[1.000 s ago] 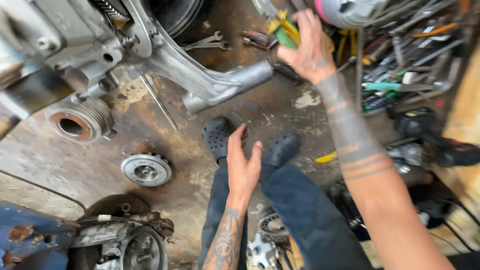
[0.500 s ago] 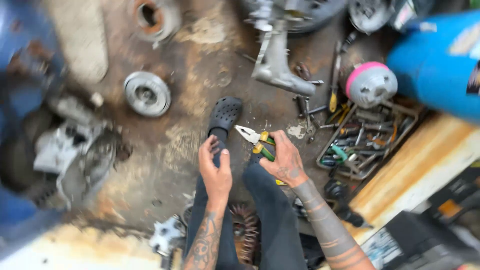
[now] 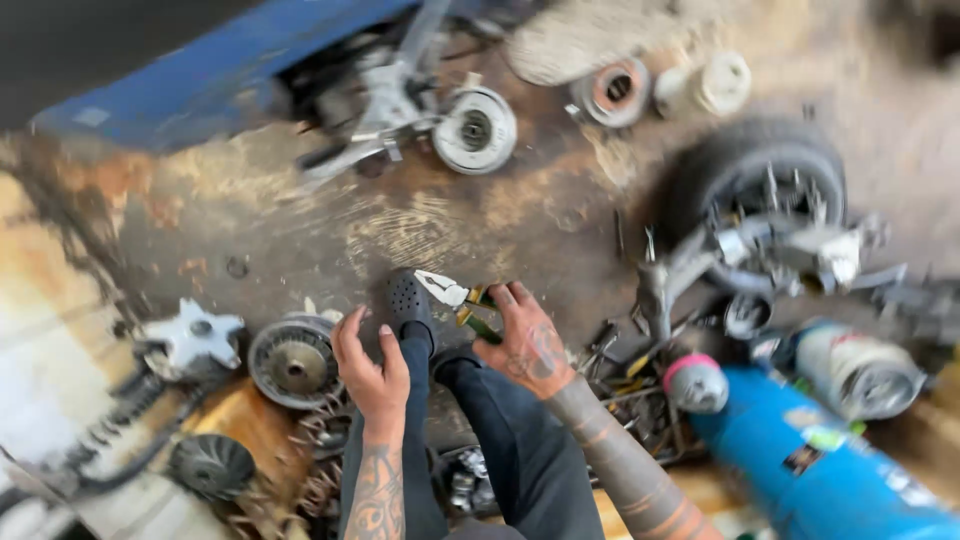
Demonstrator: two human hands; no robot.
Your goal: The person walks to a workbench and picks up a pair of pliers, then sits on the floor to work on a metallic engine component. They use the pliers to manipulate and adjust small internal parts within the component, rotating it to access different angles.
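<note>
Greasy, rust-stained floor [image 3: 300,240] strewn with metal parts. Right hand [image 3: 525,340] clenched on green-handled pliers [image 3: 458,297]; left hand [image 3: 372,365] open, empty, beside black perforated shoe [image 3: 408,300].

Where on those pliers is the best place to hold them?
By the green and yellow handles, coming from the near side, as the right hand does now. The pliers point their bare metal jaws away toward the floor, so the padded handles face the person. The left hand is free.

Green-and-yellow-handled pliers [image 3: 460,298], steel jaws parted and pointing left, lie gripped by their handles just right of a black perforated clog [image 3: 408,303].
</note>
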